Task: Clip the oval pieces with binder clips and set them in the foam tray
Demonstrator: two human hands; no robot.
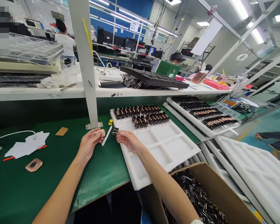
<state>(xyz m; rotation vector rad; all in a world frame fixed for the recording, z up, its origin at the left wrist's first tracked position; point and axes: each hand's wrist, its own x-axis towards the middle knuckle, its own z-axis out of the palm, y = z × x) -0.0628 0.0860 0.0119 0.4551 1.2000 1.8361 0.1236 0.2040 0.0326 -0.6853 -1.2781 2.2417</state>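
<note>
My left hand point(90, 141) pinches a rose-gold watch case point(102, 133) above the green table mat. Opposite it, my right hand point(128, 139) grips a black binder clip point(115, 131) by its wire handles, a short gap from the case. A white pen-like stick point(106, 136) lies between the two hands. Beyond my right hand, a white foam tray point(163, 141) bears rows of binder clips point(140, 120) clamped on rose-gold pieces. Another rose-gold watch case point(34, 165) rests on the mat at the left, its dark round sensor facing up.
A cardboard box point(226, 193) full of loose binder clips stands at the lower right. A second loaded tray point(200, 130) lies at the back right, near stacked white trays point(254, 165). A white post point(84, 62) rises behind my hands beside a shelf point(154, 92). Other people sit farther back.
</note>
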